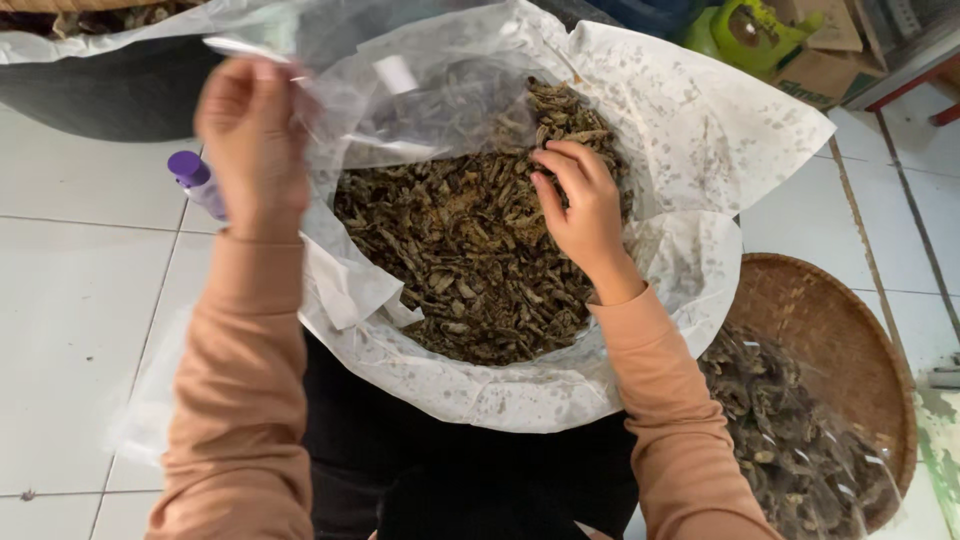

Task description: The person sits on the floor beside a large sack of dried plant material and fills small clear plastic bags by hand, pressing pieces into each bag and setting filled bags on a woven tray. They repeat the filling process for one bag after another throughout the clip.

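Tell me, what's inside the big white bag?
The big white bag holds brown dried pieces. The right hand rests on them; the left hand lifts a clear small bag. Deeper layers are covered.

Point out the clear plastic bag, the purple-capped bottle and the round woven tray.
Clear plastic bag (440, 110), head view: its upper film.
Purple-capped bottle (188, 168), head view: the cap.
Round woven bamboo tray (830, 320), head view: bare inner weave.

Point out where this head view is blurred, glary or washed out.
Head view: the left hand and the clear plastic bag it pinches are smeared with motion blur; the right hand on the dried brown pieces is sharp; lighting is soft and even; mild glare on the packed bags in the woven tray.
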Demonstrator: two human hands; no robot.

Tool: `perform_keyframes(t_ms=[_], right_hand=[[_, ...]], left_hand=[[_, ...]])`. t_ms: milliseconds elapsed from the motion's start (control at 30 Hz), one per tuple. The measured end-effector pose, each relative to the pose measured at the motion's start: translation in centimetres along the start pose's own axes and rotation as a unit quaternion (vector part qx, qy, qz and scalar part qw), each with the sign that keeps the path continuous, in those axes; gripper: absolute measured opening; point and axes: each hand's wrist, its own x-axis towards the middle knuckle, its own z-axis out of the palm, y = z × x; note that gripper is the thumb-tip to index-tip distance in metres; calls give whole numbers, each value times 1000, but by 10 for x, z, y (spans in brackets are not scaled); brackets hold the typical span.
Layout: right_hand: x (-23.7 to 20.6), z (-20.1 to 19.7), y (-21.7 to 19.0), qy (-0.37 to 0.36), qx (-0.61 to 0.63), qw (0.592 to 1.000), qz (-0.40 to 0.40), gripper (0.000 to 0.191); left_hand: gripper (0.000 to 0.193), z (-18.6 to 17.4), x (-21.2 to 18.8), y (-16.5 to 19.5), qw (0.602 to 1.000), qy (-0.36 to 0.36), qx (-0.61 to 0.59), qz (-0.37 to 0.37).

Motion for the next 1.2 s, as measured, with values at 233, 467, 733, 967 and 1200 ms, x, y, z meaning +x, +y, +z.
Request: perform_keyframes(t_ms=[233, 467, 733, 967, 1200], right_hand=[[-14, 27, -12, 44, 7, 998, -55, 34], [-18, 37, -14, -54, 39, 997, 27, 46], [-26, 51, 4, -85, -6, 987, 135, 45], [-33, 62, 43, -81, 262, 906, 324, 60], [-39, 75, 50, -60, 326, 883, 331, 55]], left_hand=[[20, 78, -10, -195, 960, 173, -174, -134], [28, 80, -40, -224, 959, 188, -147, -152], [33, 84, -47, -217, 978, 130, -97, -130], [58, 88, -49, -179, 909, -91, 406, 6], [76, 87, -55, -187, 867, -120, 472, 106]])
